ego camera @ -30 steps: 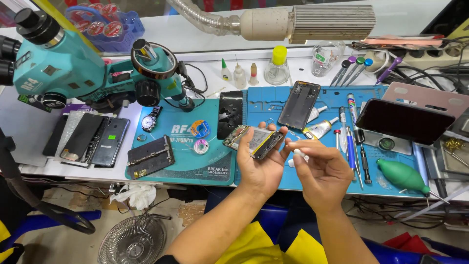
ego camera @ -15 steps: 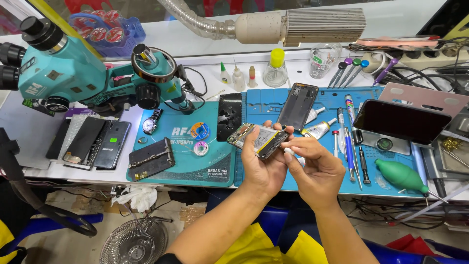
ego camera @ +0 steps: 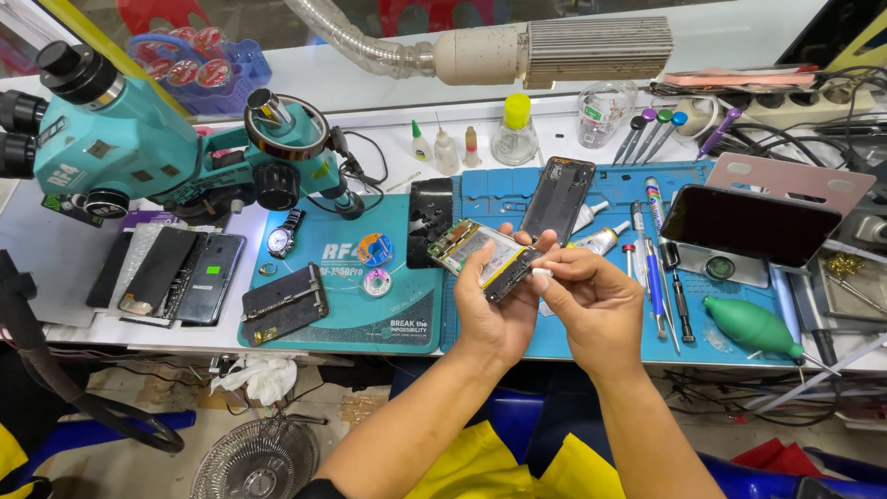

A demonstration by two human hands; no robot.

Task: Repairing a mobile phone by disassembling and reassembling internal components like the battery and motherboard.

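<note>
both hands (ego camera: pixel 545 300) grip an opened phone (ego camera: pixel 485 259), right fingertips pinching perhaps a small white part (ego camera: pixel 541 273).

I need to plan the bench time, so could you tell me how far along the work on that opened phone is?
Done: the opened phone has its back off, with battery and board exposed. In hand: the left hand holds it above the blue mat, while the right hand presses a small white piece at its lower end. Left: it remains uncovered; a dark phone panel lies apart on the mat.
</note>
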